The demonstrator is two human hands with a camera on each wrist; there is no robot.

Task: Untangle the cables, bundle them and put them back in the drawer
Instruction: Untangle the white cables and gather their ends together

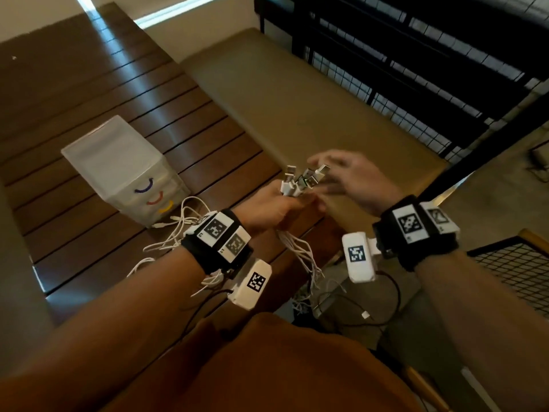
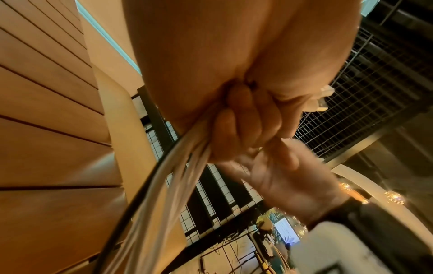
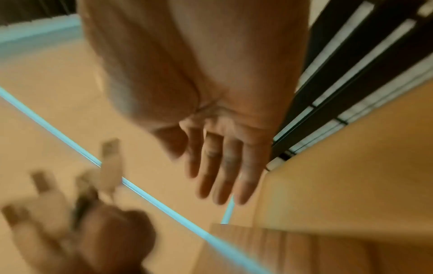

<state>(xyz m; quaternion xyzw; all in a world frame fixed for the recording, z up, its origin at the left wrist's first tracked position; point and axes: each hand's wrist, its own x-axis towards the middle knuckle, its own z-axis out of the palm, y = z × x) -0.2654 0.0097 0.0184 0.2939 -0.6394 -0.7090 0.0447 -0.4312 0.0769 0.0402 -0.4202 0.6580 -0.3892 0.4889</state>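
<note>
My left hand grips a bunch of white cables in a fist, their USB plugs sticking up above the knuckles. The left wrist view shows the fingers curled round the white cables, which trail down toward the camera. The loose cable lengths hang below the wrist and spread over the slatted wooden table. My right hand hovers just right of the plugs, blurred, with straight fingers holding nothing. A small translucent drawer unit with coloured curved handles stands on the table, left of my hands, its drawers closed.
A tan padded bench runs behind the hands. A black wire-grid railing lies beyond it at the right. Thin dark wires from the wrist cameras hang below my arms, and more white cable ends dangle past the table's edge.
</note>
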